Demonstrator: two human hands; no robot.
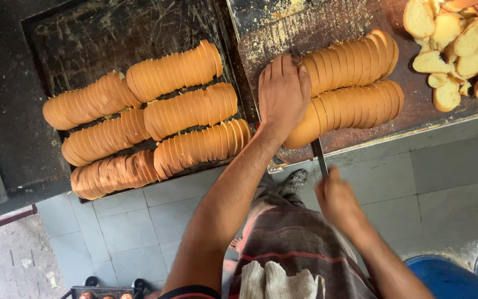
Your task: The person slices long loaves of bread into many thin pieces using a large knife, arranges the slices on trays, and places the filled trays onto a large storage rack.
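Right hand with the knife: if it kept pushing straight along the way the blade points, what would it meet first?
The right hand holds a long knife pointing up the frame into the near row of golden-brown sliced bread loaves, beside the left hand pressing on them. It would likely meet that bread first; depth is unclear.

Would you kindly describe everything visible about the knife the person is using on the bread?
The knife shows as a thin, dark, straight blade running from the right hand, which grips its hidden handle, up into the near sliced loaf on the crumb-dusted board. Its tip is buried among the slices. The left hand presses on the loaves beside it.
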